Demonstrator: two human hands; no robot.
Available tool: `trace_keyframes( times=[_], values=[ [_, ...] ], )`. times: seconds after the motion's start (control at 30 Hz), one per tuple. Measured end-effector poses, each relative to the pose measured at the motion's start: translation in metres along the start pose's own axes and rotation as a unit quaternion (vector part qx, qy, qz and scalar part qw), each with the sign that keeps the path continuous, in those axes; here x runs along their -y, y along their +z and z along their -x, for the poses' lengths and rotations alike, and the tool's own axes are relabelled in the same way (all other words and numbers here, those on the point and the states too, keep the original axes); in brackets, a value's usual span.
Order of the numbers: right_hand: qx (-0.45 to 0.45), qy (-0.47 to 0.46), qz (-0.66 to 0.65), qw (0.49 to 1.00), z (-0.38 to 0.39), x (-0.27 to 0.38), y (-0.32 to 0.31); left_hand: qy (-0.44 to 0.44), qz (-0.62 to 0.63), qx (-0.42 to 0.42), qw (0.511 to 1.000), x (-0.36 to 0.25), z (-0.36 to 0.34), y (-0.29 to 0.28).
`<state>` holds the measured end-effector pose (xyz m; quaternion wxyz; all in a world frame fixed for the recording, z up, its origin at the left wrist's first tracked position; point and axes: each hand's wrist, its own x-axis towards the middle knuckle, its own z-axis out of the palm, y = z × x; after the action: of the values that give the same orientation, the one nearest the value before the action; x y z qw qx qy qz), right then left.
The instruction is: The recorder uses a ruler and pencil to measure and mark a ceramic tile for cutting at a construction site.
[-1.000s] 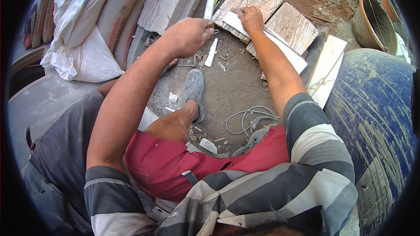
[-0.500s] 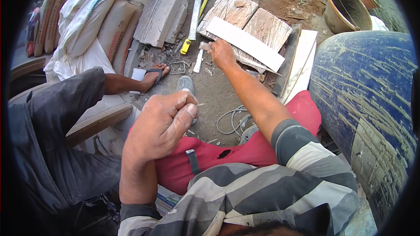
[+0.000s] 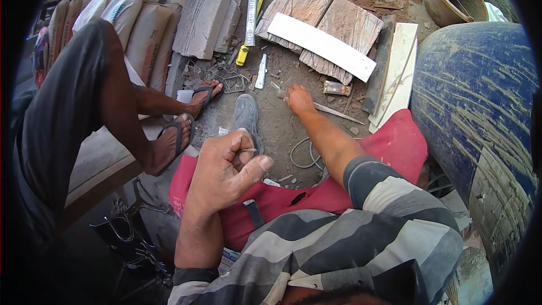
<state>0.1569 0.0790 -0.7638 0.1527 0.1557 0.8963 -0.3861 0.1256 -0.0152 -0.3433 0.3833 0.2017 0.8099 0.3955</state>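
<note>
Left hand [image 3: 226, 172] curls loosely above its upright forearm [image 3: 199, 240], thumb [image 3: 253, 170] toward two o'clock. Right arm [image 3: 332, 140] stretches toward eleven o'clock, right hand [image 3: 300, 100] low, its back upward.

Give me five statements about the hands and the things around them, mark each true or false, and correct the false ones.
1. The white strip lies across two scored blocks. True.
2. The right hand rests on the white strip. False: it is low by the ground, apart from the strip.
3. The left hand is nearer the camera than the right hand. True.
4. The blue drum stands on the person's left. False: the blue drum is on the right.
5. The other person's feet are in closed boots. False: they are in flip-flops.
</note>
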Motion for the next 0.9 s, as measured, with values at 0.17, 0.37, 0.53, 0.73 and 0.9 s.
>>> trace_keyframes(
  times=[0.17, 0.37, 0.53, 0.73, 0.9],
  values=[
    [-0.01, 0.007, -0.021, 1.0, -0.003, 0.002, -0.009, 0.095, -0.04, -0.032, 0.994, 0.0, -0.007, -0.002],
    [-0.028, 0.037, -0.029, 0.998, -0.002, -0.004, -0.016, 0.148, -0.026, 0.0, 0.989, 0.007, -0.011, -0.001],
    [-0.034, 0.035, -0.014, 0.999, -0.005, -0.005, -0.015, 0.113, -0.024, 0.019, 0.993, 0.005, -0.012, -0.004],
    [-0.1, 0.033, -0.086, 0.991, -0.01, 0.003, -0.023, 0.055, 0.011, -0.003, 0.998, -0.003, -0.011, -0.014],
    [-0.147, 0.002, -0.269, 0.952, -0.038, 0.049, -0.056, 0.065, -0.003, 0.051, 0.997, 0.004, -0.027, -0.071]
  ],
)
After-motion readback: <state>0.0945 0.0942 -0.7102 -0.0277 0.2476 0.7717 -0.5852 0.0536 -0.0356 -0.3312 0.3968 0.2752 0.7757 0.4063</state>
